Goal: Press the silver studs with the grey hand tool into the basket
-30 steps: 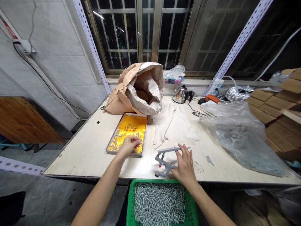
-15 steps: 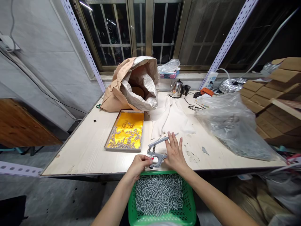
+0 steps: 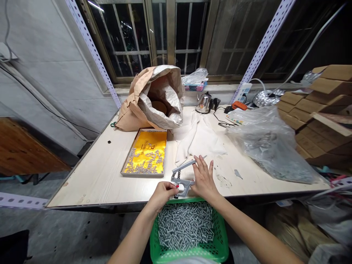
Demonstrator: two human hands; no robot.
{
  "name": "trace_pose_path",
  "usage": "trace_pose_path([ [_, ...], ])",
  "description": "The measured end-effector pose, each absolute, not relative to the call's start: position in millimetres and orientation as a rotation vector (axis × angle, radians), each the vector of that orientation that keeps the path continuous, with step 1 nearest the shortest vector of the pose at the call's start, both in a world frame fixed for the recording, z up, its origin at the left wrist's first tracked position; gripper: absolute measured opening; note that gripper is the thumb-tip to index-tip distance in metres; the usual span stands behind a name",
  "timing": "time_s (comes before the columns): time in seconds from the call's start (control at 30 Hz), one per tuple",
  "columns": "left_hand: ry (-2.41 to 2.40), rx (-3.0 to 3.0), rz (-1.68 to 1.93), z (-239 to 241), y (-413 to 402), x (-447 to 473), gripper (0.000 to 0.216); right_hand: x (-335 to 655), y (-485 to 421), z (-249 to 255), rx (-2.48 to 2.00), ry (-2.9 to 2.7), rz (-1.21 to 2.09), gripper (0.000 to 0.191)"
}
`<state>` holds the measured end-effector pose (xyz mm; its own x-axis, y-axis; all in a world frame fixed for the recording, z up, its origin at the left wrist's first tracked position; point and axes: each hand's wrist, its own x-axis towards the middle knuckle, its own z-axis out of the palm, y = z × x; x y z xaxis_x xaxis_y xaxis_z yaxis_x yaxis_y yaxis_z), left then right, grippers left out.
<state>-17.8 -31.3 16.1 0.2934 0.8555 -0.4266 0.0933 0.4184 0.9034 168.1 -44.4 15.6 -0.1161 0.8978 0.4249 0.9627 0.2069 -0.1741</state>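
A grey hand-press plier [image 3: 183, 179] with a coil spring and a small red part stands at the table's front edge, its upper handle raised. My right hand [image 3: 204, 179] grips it from the right, fingers laid over the upper handle and the thumb by the lower one. My left hand [image 3: 164, 193] is closed in a pinch at the plier's jaw, beside the red part. Whatever lies between those fingertips is too small to make out. Just below both hands is a green basket [image 3: 224, 234] full of short metal springs or screw-like pieces [image 3: 187, 227].
Left of the plier lies a shallow tray [image 3: 143, 175] with a yellow sheet and small metal pieces. Behind are a large paper sack [image 3: 132, 113], a white cloth [image 3: 203, 139] and a kettle [image 3: 204, 102]. A clear plastic bag [image 3: 272, 146] and cardboard boxes [image 3: 324, 128] occupy the right.
The view has shifted slightly. My hands and the plier keep nearly the same pose, with the left fingertips still at the jaw.
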Motion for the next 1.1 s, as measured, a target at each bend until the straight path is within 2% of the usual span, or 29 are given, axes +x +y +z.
trace_pose_path([
  [0.17, 1.066, 0.943, 0.65, 25, -33, -23, 0.032, 173, -40, 20, -1.736, -2.094, -0.16, 0.028],
  [0.3, 1.089, 0.8, 0.773, 33, -33, -30, 0.047, 178, -31, 17, -1.86, -2.295, -0.088, 0.026],
  [0.43, 1.161, 0.812, 0.787, 35, -35, -28, 0.054, 178, -21, 14, -1.83, -2.452, -0.049, 0.008],
  [0.5, 1.137, 0.83, 0.771, 34, -36, -24, 0.054, 176, -19, 16, -1.814, -2.485, -0.056, 0.007],
  [0.67, 1.155, 0.928, 0.751, 27, -41, -18, 0.037, 173, -18, 31, -1.787, -2.411, -0.147, 0.027],
  [0.8, 1.202, 1.007, 0.804, 19, -44, -18, 0.022, 172, -22, 36, -1.637, -2.31, -0.226, 0.027],
  [0.9, 1.214, 1.112, 0.906, 19, -47, -19, 0.016, 168, -31, 32, -1.574, -2.19, -0.303, 0.041],
  [1.1, 1.367, 1.495, 1.105, 46, -62, -37, 0.019, 169, -52, 23, -1.717, -2.049, -0.355, 0.066],
])
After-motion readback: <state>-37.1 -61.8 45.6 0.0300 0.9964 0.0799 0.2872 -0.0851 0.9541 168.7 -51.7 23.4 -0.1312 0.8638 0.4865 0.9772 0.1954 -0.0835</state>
